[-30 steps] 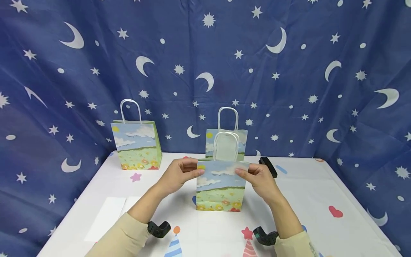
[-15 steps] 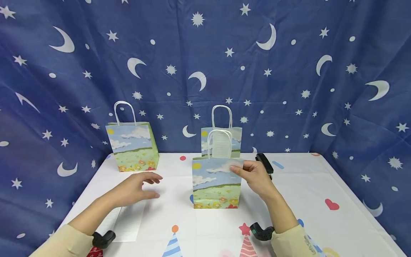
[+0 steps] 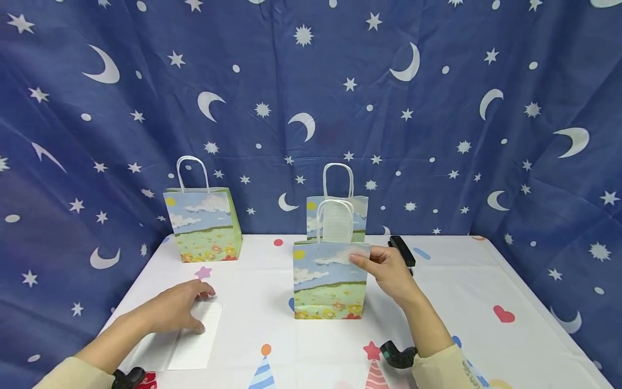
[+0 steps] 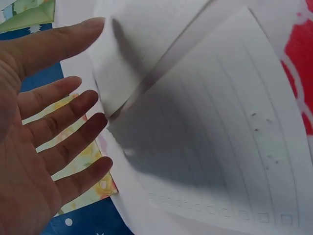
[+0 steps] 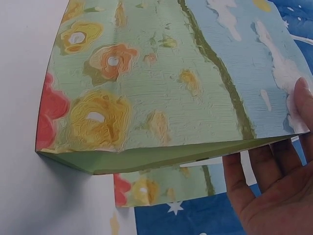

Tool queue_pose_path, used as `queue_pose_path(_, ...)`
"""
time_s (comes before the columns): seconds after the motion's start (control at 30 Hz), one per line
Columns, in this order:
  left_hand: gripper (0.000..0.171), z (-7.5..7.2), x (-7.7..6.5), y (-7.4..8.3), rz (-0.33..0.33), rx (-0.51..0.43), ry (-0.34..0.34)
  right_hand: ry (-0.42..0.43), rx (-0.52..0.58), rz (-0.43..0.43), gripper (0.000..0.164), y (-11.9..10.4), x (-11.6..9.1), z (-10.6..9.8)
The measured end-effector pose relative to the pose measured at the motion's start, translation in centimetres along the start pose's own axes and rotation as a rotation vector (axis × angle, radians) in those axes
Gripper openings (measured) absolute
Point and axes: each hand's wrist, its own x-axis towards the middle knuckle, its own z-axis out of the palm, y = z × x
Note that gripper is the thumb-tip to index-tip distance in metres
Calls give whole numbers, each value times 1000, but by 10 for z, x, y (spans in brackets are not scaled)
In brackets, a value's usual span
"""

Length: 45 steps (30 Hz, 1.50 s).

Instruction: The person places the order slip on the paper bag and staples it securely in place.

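Head view shows the left hand (image 3: 176,307), on the front bag (image 3: 329,283) a second ago, now over the paper sheets (image 3: 193,348) at the table's (image 3: 534,346) left, while the right hand (image 3: 390,273) alone holds that bag upright before the rear bag (image 3: 360,217); attention seems to have turned to the paper. Left wrist view shows the left hand's fingers loosely straight, gripping nothing; contact with the sheets cannot be told. Right wrist view shows the right hand pinching the front bag near its top, thumb on the printed face, fingers behind.
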Motion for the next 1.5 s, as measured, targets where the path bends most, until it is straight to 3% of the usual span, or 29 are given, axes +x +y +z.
queue_pose_path(0.33, 57, -4, 11, 1, -37, 32, -52, 10, 16, 6, 26, 1, 0, -3)
queue_pose_path(0.43, 38, -6, 11, 0, 16, 31, -46, 7, 20, -3, 24, 3, 1, -2)
queue_pose_path(0.53, 25, -13, 7, 5, 91, -40, -48, -11, 26, -7, 24, 3, 1, 0)
queue_pose_path(0.7, 12, -42, 1, 38, 183, -210, -52, -31, 40, -11, 27, 2, 1, 3)
queue_pose_path(0.87, 8, -63, 4, 87, 273, -256, 101, -18, 35, -9, 28, 2, 0, 3)
queue_pose_path(0.97, 12, -64, 15, 112, 314, -245, 182, -7, 33, -5, 28, 2, 0, 2)
queue_pose_path(1.13, 15, -59, 39, 144, 373, -220, 239, -3, 41, 1, 29, 5, -1, 2)
queue_pose_path(1.3, 22, -58, 57, 168, 453, -87, 364, -1, 46, 4, 29, 6, 0, 1)
queue_pose_path(1.4, 33, -57, 65, 173, 471, -20, 455, -4, 42, 4, 28, 5, 1, 1)
queue_pose_path(1.5, 43, -57, 71, 177, 461, 12, 484, -13, 48, 3, 29, 5, 1, 1)
